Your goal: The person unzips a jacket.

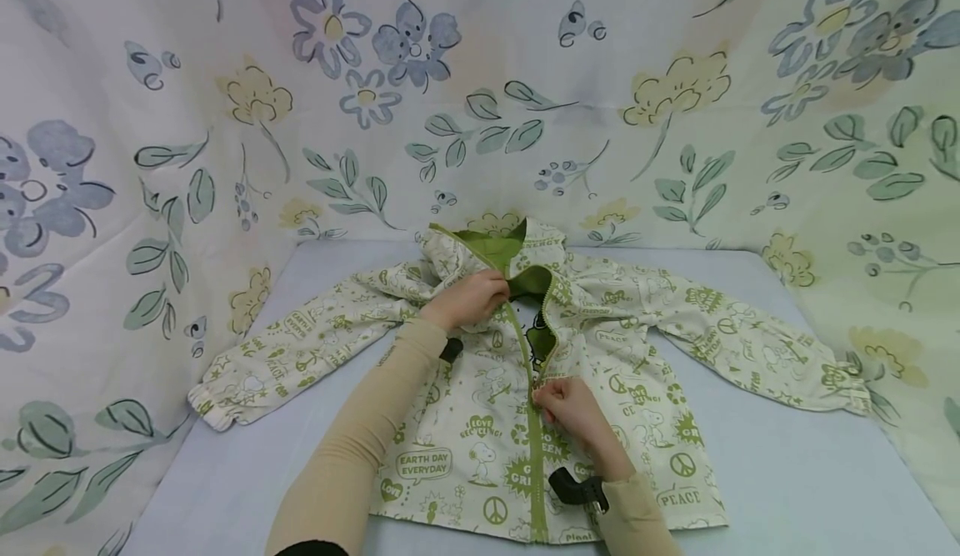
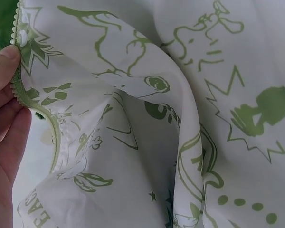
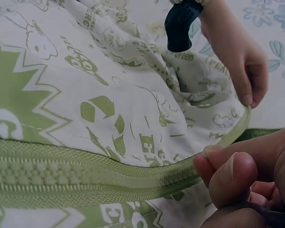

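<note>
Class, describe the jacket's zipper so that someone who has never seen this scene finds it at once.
On the pale table surface lies a printed jacket, sleeves spread to both sides. Down its front runs the zipper, closed below the right hand and parted above it. Unlike the scattered green prints beside it, it is a long green band lined with teeth.

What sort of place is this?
Probably a staged recording booth, not an ordinary room: flower-print cloth walls in a pale flat work surface, with a printed zip jacket spread across it.
</note>
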A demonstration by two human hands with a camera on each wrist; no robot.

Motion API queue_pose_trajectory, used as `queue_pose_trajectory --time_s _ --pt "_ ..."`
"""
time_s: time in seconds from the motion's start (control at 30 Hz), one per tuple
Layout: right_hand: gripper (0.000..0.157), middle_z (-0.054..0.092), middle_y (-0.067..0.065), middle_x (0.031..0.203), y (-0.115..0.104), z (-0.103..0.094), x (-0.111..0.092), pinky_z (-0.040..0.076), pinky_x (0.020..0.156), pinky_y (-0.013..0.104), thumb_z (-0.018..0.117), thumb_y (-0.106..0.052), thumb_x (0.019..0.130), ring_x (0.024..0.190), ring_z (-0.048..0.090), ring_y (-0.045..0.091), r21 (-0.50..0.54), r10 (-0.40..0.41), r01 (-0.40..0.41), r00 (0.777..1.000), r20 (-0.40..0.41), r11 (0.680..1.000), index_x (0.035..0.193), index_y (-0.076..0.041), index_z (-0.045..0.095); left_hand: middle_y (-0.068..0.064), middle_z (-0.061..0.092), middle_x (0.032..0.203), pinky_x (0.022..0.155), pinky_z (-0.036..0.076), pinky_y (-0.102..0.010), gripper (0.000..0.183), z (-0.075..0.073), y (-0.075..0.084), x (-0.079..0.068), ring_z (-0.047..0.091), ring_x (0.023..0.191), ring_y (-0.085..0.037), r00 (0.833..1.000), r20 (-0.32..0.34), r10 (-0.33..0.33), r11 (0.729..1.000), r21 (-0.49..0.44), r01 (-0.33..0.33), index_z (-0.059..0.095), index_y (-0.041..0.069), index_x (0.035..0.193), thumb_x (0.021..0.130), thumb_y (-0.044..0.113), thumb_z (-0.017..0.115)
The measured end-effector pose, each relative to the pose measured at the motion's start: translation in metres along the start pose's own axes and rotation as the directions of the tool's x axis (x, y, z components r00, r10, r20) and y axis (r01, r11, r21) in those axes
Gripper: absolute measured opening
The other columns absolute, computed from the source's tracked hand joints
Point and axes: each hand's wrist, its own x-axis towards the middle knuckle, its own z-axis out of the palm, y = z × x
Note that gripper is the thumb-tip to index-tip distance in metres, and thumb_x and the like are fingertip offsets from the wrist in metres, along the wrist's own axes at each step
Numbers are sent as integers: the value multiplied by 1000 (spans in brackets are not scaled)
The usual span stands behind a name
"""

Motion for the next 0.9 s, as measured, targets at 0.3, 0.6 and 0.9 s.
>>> queue_pose_trajectory --time_s 0.3,0.6,0.9 --pt "31 47 2 47 3 1 -7 23 36 20 62 -15 89 37 28 8 3 -5 5 1000 -1 1000 64 2 56 0 58 97 81 45 -18 15 1 -2 0 55 88 -11 1000 4 -5 1000 -5 5 66 5 102 94 11 55" --pt "34 44 1 46 5 1 -12 23 36 20 60 -14 91 37 27 9 5 -34 34 999 26 999 62 3 53 0 57 95 80 46 -19 14 2 -3 2 55 86 -10 1000 2 3 1000 8 -3 66 6 101 95 12 55" --pt "34 44 1 47 6 -1 -18 24 35 20 60 -17 92 37 27 10 35 -36 35 998 48 999 66 5 55 -2 58 97 81 46 -21 15 -2 -1 2 55 88 -13 1000 -4 -4 1000 -9 4 66 5 102 95 10 54"
